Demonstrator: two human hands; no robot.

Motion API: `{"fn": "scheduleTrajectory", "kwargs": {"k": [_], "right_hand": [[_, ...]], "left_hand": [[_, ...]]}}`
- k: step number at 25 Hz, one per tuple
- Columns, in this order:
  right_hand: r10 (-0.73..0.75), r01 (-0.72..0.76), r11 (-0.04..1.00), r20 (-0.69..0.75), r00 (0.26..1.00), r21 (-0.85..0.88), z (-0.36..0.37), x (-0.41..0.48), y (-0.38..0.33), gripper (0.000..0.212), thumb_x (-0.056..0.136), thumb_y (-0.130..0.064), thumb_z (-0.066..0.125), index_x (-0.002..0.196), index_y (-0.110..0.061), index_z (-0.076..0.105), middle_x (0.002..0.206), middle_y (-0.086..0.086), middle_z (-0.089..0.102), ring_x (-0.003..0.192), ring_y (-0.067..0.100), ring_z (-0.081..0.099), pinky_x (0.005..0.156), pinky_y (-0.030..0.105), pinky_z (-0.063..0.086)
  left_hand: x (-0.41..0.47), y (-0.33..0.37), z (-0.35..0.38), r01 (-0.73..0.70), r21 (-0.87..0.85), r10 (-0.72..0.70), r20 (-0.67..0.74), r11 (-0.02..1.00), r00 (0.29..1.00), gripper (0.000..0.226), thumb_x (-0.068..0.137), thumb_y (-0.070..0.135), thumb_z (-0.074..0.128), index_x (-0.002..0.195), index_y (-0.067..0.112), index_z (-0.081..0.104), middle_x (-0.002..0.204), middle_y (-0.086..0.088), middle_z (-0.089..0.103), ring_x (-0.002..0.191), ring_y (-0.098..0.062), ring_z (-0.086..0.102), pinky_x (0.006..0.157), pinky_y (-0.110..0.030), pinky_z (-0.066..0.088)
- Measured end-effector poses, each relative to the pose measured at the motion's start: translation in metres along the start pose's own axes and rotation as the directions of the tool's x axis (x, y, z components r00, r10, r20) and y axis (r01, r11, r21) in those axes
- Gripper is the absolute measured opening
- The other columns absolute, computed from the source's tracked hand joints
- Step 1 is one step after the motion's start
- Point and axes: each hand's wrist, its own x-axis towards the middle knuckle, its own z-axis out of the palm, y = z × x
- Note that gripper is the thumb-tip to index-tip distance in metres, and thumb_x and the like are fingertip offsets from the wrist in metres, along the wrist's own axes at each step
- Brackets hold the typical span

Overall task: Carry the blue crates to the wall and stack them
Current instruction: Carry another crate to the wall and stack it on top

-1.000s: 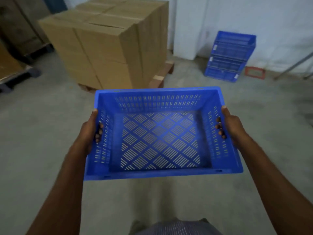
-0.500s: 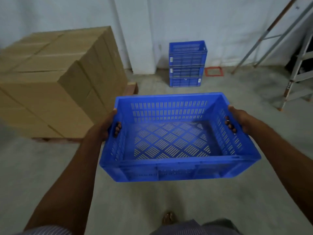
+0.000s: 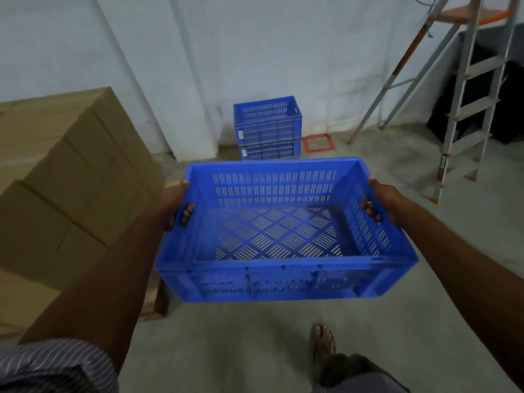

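Observation:
I hold an empty blue slotted crate (image 3: 283,279) level in front of me, above the concrete floor. My left hand (image 3: 173,207) grips its left end with fingers through the handle slot. My right hand (image 3: 381,198) grips the right end the same way. Straight ahead, a stack of blue crates (image 3: 268,129) stands on the floor against the white wall (image 3: 283,52), beyond the far rim of the crate I carry.
A pile of brown cardboard boxes (image 3: 71,180) on a pallet fills the left side. A metal stepladder (image 3: 465,95) stands at the right. A red square frame (image 3: 318,142) lies on the floor beside the stack. My sandalled foot (image 3: 324,340) shows below.
The stack of crates at the wall has come closer and now sits centred ahead. The cardboard boxes have slid to the left, and the ladder has come closer. My grip on the crate is unchanged.

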Motion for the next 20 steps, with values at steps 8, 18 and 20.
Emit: {"fn": "scheduleTrajectory", "kwargs": {"k": [8, 18, 20], "right_hand": [[-0.128, 0.126, 0.991, -0.068, 0.989, -0.033, 0.001, 0.195, -0.149, 0.059, 0.101, -0.060, 0.038, 0.081, -0.008, 0.055, 0.069, 0.014, 0.062, 0.044, 0.020, 0.046, 0.040, 0.021, 0.030], [-0.164, 0.156, 0.986, -0.151, 0.975, -0.066, 0.092, 0.422, -0.278, 0.062, 0.099, -0.063, 0.039, 0.082, -0.007, 0.060, 0.067, 0.011, 0.065, 0.041, 0.019, 0.049, 0.038, 0.024, 0.034], [-0.158, 0.150, 0.987, -0.157, 0.975, -0.064, 0.108, 0.459, -0.307, 0.063, 0.099, -0.064, 0.039, 0.083, -0.007, 0.060, 0.066, 0.011, 0.064, 0.041, 0.020, 0.049, 0.039, 0.025, 0.034]], "left_hand": [[0.151, 0.151, 0.055, -0.087, -0.090, 0.081, -0.069, 0.992, 0.994, 0.070, 0.094, 0.076, 0.034, 0.067, 0.013, 0.048, 0.044, 0.003, 0.042, 0.029, -0.009, 0.036, 0.033, -0.014, 0.026], [0.392, 0.300, 0.058, -0.148, -0.040, 0.140, -0.159, 0.988, 0.977, 0.069, 0.095, 0.075, 0.034, 0.074, 0.012, 0.051, 0.055, -0.002, 0.042, 0.030, -0.011, 0.038, 0.034, -0.016, 0.028], [0.432, 0.331, 0.053, -0.160, -0.052, 0.153, -0.130, 0.986, 0.980, 0.068, 0.095, 0.075, 0.036, 0.076, 0.011, 0.052, 0.052, -0.001, 0.042, 0.032, -0.011, 0.039, 0.035, -0.017, 0.028]]}}
